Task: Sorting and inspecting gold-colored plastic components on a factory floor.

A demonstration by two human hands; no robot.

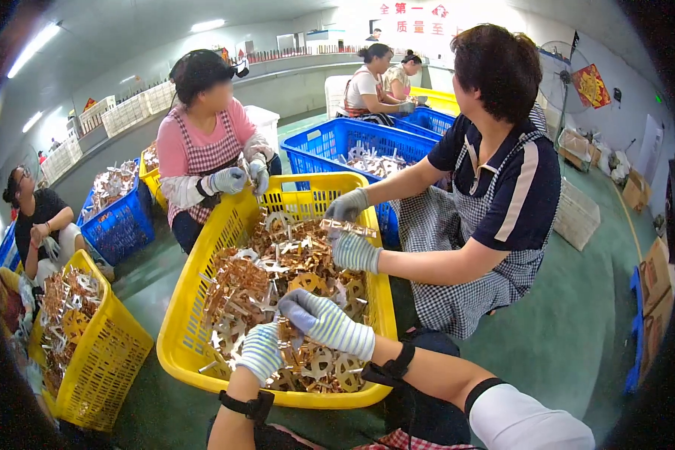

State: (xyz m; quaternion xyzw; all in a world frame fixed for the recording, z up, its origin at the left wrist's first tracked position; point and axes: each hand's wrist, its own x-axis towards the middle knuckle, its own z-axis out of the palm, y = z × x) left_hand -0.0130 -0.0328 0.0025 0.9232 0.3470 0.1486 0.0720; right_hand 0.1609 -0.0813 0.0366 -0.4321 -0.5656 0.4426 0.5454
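A yellow plastic crate [180, 330] in front of me is heaped with copper-coloured stamped metal parts [259, 281]. Both my hands wear striped knit gloves and hover over the near end of the heap. My left hand [261, 351] and my right hand [319, 319] are closed together on one small copper part [286, 331] held between them. Across the crate on the right, a seated person in a checked apron holds a strip of parts [346, 227] in gloved hands. A person in a pink top and apron sits at the far left corner of the crate.
A second yellow crate [101, 360] of copper parts stands at my lower left beside another seated person. Blue crates [330, 146] with parts sit behind. Two more people work at the back. A standing fan [559, 71] and cardboard boxes [656, 281] line the right of the green floor.
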